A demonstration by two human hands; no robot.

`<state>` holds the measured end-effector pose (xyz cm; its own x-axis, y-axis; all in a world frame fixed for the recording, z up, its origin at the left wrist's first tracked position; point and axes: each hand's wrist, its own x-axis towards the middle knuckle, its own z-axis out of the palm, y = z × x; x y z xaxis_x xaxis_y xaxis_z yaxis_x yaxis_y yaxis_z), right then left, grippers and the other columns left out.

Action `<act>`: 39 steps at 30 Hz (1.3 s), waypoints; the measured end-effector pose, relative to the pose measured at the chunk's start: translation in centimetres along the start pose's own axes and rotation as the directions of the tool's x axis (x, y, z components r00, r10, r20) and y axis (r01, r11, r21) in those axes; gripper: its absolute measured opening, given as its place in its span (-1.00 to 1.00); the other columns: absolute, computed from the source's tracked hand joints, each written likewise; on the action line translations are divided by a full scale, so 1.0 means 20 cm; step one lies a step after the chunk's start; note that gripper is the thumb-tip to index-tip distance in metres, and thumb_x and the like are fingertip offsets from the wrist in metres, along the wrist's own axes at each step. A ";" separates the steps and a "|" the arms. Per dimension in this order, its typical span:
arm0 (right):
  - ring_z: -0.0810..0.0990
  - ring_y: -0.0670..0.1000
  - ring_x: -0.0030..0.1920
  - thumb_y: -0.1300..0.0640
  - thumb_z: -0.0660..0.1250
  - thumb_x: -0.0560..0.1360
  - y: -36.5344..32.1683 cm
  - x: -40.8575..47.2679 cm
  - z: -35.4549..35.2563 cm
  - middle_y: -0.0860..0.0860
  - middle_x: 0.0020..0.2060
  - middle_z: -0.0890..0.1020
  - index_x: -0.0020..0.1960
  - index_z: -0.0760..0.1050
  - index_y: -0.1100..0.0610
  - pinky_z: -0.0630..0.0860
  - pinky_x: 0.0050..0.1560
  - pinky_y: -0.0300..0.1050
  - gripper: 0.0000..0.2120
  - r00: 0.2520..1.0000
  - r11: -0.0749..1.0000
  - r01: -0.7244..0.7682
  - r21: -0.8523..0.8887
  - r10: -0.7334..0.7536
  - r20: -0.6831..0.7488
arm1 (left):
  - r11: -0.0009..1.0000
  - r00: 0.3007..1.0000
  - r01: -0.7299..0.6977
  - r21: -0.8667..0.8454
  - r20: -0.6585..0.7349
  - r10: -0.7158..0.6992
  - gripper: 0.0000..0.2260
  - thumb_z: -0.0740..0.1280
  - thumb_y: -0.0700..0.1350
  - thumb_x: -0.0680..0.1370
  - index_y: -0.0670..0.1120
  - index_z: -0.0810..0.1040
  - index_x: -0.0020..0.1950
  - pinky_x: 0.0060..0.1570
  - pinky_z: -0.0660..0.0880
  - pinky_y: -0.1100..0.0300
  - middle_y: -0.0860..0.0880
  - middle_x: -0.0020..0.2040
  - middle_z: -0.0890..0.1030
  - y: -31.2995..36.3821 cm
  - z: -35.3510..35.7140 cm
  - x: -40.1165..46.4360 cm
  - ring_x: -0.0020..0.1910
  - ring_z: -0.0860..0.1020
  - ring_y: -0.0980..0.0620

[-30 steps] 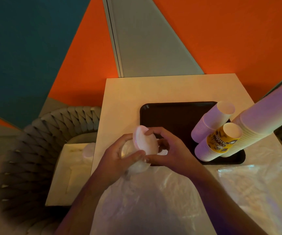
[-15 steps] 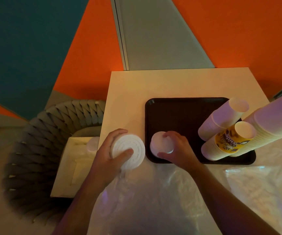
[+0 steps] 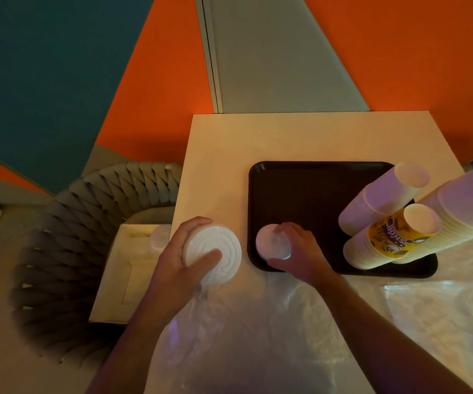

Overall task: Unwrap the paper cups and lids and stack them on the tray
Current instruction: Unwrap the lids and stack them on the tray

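Note:
A dark tray (image 3: 315, 189) lies on the pale table (image 3: 229, 143). My right hand (image 3: 297, 251) grips a small stack of white lids (image 3: 272, 245) at the tray's near left corner. My left hand (image 3: 178, 265) holds a larger stack of white lids (image 3: 215, 251) just left of the tray, with clear plastic wrap (image 3: 201, 314) trailing below it. Stacks of paper cups stand on the tray's right side: a white one (image 3: 380, 203), one with a yellow printed cup (image 3: 391, 237), and a tall one (image 3: 462, 211).
Crumpled clear plastic (image 3: 400, 322) covers the near part of the table. A grey woven chair (image 3: 67, 251) stands to the left, with a pale box (image 3: 124, 268) on its seat. Orange and teal walls rise behind.
The two hands have separated: my right hand carried a small lid stack onto the tray's corner, while my left hand kept the larger stack left of the tray.

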<state>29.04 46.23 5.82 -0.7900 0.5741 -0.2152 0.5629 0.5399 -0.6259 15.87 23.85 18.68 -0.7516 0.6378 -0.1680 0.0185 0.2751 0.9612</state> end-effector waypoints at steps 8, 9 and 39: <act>0.44 0.11 0.32 -0.19 0.61 0.27 0.00 0.02 0.01 -0.10 0.39 0.39 0.36 0.36 -0.10 0.45 0.30 0.05 -0.24 1.000 0.993 0.021 -0.117 -0.020 0.010 | 1.000 1.000 -0.002 0.005 0.001 0.002 -0.60 0.45 0.01 0.36 0.35 0.52 0.13 -0.15 0.60 0.22 0.28 0.11 0.56 0.01 0.00 -0.02 0.07 0.59 0.19; 0.43 0.12 0.34 -0.21 0.61 0.26 0.00 0.02 0.00 -0.10 0.41 0.36 0.37 0.34 -0.11 0.43 0.33 0.09 -0.21 1.000 0.992 0.019 -0.125 -0.016 0.019 | 1.000 1.000 -0.007 0.011 -0.001 0.007 -0.60 0.45 0.01 0.36 0.35 0.52 0.13 -0.14 0.60 0.22 0.29 0.11 0.56 0.01 -0.01 -0.02 0.07 0.58 0.20; 0.68 -0.08 -0.03 0.20 0.53 0.47 -0.64 -0.25 -0.46 -0.09 0.02 0.69 0.15 0.66 0.10 0.63 0.02 -0.15 -0.74 0.909 0.872 0.404 0.277 -0.349 -0.228 | 0.954 0.960 -0.275 0.121 0.090 0.265 -0.47 0.46 -0.17 0.54 0.46 0.41 0.18 -0.02 0.53 0.41 0.44 0.13 0.53 0.13 0.13 0.01 0.15 0.53 0.32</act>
<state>28.15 42.10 21.74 -0.8591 0.4738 0.1934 0.1043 0.5321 -0.8403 17.61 26.59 20.64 -0.6572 0.7501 0.0740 0.3044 0.1743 0.9365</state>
